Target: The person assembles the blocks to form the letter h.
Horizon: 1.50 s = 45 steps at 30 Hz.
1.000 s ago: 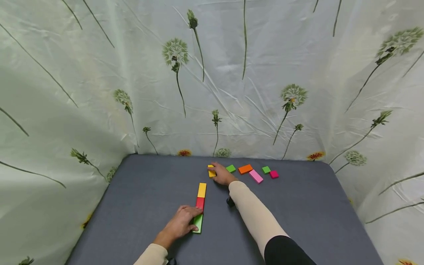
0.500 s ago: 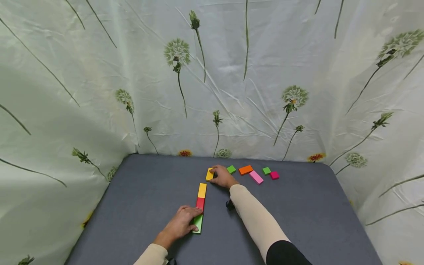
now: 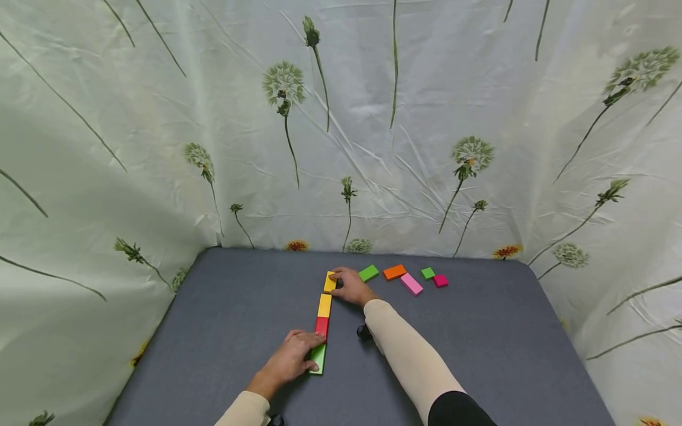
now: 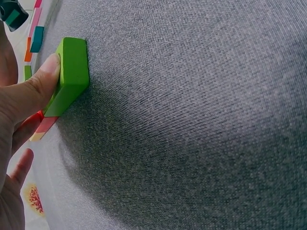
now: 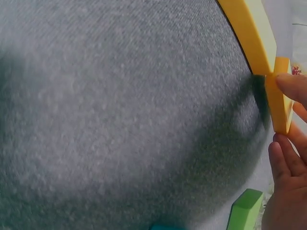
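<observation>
My right hand [image 3: 353, 286] pinches a yellow block [image 3: 330, 281] between thumb and fingers. In the right wrist view this yellow block [image 5: 279, 98] looks tilted, its end close against another yellow block [image 5: 252, 36]. That second yellow block [image 3: 324, 306] tops a row on the table, followed by a red block [image 3: 322, 325] and a green block [image 3: 318, 358] nearest me. My left hand [image 3: 293, 356] holds the green block, the thumb at its near end and a fingertip reaching the red one. The thumb [image 4: 50, 67] shows on the green block [image 4: 74, 62] in the left wrist view.
Loose blocks lie right of my right hand: green [image 3: 369, 273], orange [image 3: 395, 272], pink [image 3: 411, 284], a small green [image 3: 428, 273] and a magenta one [image 3: 440, 280]. A teal block [image 4: 37, 39] shows in the left wrist view. Flowered cloth [image 3: 341, 148] surrounds the grey table [image 3: 240, 296].
My right hand has slid the yellow block left and slightly nearer, to the far end of the row. More of the loose green block shows. My left hand has stayed put.
</observation>
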### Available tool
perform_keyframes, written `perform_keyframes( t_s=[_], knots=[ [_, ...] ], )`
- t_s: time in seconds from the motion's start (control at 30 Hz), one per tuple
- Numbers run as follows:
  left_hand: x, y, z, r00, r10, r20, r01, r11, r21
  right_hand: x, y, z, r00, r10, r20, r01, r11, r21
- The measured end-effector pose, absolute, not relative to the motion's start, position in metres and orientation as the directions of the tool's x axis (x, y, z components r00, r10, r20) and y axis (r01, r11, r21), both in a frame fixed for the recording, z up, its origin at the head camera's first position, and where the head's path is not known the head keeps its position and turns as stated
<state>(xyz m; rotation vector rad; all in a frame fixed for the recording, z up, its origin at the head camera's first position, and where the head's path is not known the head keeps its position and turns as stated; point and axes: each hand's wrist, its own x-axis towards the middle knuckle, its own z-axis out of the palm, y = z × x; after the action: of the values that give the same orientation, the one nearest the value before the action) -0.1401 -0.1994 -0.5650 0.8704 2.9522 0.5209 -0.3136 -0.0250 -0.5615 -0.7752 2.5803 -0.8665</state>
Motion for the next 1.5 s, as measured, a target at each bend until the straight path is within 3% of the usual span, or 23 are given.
perform_keyframes(
  t_s=[1.2, 1.5],
  knots=[
    [-0.14, -0.197, -0.563, -0.861, 0.508, 0.035, 0.488, 0.804, 0.34, -0.314, -0.025, -0.575, -0.772, -0.629, -0.091, -0.412, 0.604, -0.683],
    [-0.141, -0.2, -0.566, -0.838, 0.538, 0.087, 0.536, 0.783, 0.315, -0.307, -0.011, -0.565, -0.852, -0.521, 0.056, -0.405, 0.587, -0.701]
  ],
)
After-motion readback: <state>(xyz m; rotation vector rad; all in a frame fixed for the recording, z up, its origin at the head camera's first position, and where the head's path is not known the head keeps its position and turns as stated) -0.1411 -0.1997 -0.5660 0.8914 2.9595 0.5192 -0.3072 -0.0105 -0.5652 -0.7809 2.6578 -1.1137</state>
